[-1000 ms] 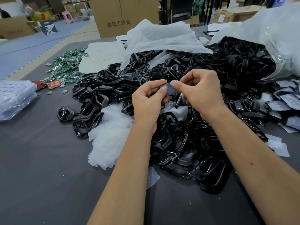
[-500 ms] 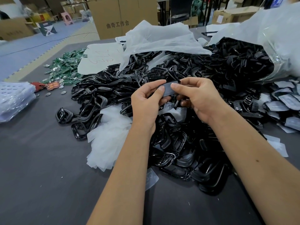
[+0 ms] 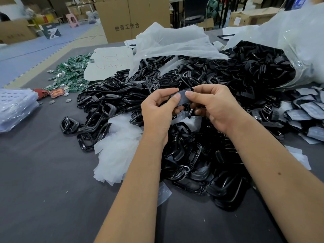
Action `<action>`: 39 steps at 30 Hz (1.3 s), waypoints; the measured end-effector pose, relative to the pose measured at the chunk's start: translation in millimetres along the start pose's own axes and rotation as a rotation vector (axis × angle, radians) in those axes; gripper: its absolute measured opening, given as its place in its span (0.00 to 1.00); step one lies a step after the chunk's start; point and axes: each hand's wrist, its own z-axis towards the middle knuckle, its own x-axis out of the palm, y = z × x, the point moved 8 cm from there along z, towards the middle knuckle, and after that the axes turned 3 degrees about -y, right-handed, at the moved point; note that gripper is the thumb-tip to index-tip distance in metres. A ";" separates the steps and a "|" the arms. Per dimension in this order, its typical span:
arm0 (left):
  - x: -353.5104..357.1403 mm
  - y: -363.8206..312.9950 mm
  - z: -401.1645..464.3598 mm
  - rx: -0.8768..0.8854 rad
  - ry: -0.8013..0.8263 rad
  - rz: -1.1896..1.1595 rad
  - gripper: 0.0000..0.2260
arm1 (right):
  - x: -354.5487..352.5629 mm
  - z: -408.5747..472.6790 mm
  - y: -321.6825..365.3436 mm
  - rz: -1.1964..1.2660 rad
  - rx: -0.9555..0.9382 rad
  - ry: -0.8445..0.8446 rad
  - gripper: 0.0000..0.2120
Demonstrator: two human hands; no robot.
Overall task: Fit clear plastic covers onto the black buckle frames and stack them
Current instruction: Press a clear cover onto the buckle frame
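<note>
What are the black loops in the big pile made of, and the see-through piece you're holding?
Black buckle frames: probably hard plastic, glossy, since light glints along their edges. Clear cover, pinched by the left hand and right hand: probably thin plastic, slightly cloudy; dark shows through it.

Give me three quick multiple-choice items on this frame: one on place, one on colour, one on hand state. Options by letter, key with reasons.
1. Where does the pile of small circuit boards lie?
A. far left of the table
B. under the right forearm
C. inside the clear bag

2. What colour are the loose buckle frames heaped on the table?
A. white
B. black
C. red

3. What are the two hands doing?
A. both lie flat on the table
B. both pinch one covered frame
C. the left hangs idle

Key: 1 A, green boards sit beyond the heap at far left. 2 B, the heap is glossy black. 3 B, left hand and right hand pinch the covered frame above the heap.
</note>
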 end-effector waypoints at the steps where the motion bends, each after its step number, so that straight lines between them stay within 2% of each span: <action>1: -0.2 0.1 -0.1 -0.001 -0.005 0.001 0.05 | 0.1 -0.3 1.0 -0.004 -0.003 0.005 0.03; 5: -0.6 -0.3 -0.3 0.003 -0.009 0.015 0.06 | 3.4 -2.3 6.0 -0.032 -0.050 -0.001 0.06; 9: 0.4 -0.5 -1.0 0.015 -0.002 0.032 0.07 | 5.7 -3.6 11.6 -0.162 -0.117 -0.051 0.07; 13: 0.4 -0.8 -0.8 0.019 -0.010 0.027 0.07 | 7.4 -5.0 13.7 -0.133 -0.115 -0.035 0.09; 24: 1.8 0.7 -0.2 -0.021 0.020 -0.004 0.06 | 4.8 -4.2 12.8 -0.111 -0.188 -0.029 0.06; 29: -1.0 -1.9 0.0 0.014 -0.038 0.021 0.06 | 11.7 -3.7 9.6 -0.108 -0.151 0.060 0.13; 33: -2.2 -2.3 -0.5 0.024 -0.068 0.040 0.05 | 11.0 -2.9 12.0 -0.220 -0.193 0.028 0.14; 36: -7.4 -1.7 1.6 0.011 -0.105 0.038 0.05 | 5.1 -4.0 18.6 -0.290 -0.297 -0.071 0.17; 39: -10.2 0.4 3.4 -0.023 -0.116 0.018 0.05 | 6.5 -19.0 40.6 -0.602 -0.633 -0.114 0.26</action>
